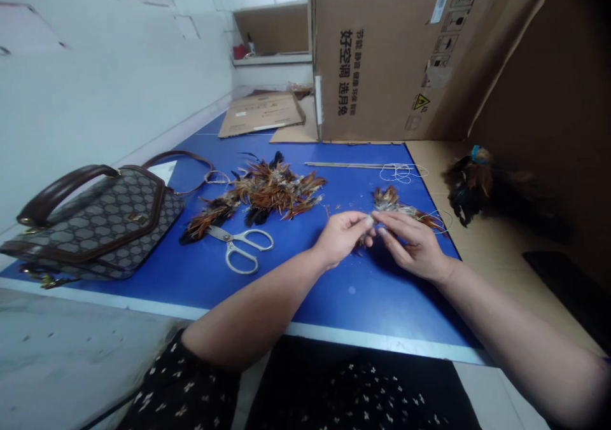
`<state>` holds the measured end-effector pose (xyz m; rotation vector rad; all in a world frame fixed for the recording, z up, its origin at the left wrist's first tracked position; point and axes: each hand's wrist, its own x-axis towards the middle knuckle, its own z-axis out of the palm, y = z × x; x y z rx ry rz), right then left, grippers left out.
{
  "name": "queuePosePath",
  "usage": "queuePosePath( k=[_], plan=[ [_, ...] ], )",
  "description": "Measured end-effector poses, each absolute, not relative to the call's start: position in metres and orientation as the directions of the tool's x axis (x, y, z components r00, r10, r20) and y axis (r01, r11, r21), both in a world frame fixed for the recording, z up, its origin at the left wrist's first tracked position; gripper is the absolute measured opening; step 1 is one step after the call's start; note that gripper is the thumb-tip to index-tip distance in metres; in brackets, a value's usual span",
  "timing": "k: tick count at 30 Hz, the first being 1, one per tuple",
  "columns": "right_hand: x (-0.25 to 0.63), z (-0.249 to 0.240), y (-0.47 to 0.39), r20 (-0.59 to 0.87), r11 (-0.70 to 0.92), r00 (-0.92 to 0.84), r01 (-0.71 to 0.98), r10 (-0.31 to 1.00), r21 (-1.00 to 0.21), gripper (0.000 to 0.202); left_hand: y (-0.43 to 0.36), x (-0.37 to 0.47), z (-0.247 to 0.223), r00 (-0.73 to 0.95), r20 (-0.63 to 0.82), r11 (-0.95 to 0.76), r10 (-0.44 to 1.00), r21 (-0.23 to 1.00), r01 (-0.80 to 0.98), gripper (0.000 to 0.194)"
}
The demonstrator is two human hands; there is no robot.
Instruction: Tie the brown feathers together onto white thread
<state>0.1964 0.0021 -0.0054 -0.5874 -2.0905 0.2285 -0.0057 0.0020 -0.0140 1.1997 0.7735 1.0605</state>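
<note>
Left hand (346,234) and right hand (414,242) meet fingertip-to-fingertip (can't tell what's gripped); loose looped thread (400,177) could snag nearby feathers (387,196).

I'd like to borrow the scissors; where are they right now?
In the head view, the scissors lie left of centre on the blue table, at the near edge of the feather pile, between the handbag and the left hand.

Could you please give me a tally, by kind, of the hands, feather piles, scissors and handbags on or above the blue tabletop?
Hands: 2 (left hand, right hand)
Feather piles: 2 (larger pile near the scissors, smaller pile just beyond the right hand)
Scissors: 1 pair
Handbags: 1 (patterned handbag with brown trim)
Total: 6
</note>
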Motion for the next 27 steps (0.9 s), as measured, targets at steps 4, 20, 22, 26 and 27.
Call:
queuePosePath(
  k=[4,20,22,26,27],
  plan=[
    [0.197,-0.007,0.001,0.742,0.864,-0.451,0.343,0.496,-0.369,0.048,0.000,-0.006,-0.011,0.333,0.041,0.036,0.942,0.974,-0.222,0.037],
    [0.195,0.005,-0.006,0.610,0.695,-0.339,0.276,0.716,-0.664,0.014,-0.006,-0.008,-0.005,0.420,0.295,-0.414,0.858,0.882,0.225,0.024],
    [0.195,0.005,-0.006,0.587,0.681,-0.354,0.277,0.728,-0.678,0.016,-0.006,-0.008,-0.005,0.424,0.316,-0.446,0.849,0.858,0.255,0.024],
    [0.195,0.005,-0.005,0.567,0.671,-0.366,0.310,0.738,-0.673,0.020,-0.005,-0.009,-0.007,0.429,0.329,-0.467,0.842,0.841,0.272,0.023],
    [0.196,0.004,-0.004,0.571,0.669,-0.351,0.322,0.742,-0.670,0.021,-0.004,-0.009,-0.008,0.430,0.325,-0.465,0.842,0.842,0.273,0.023]
  ],
)
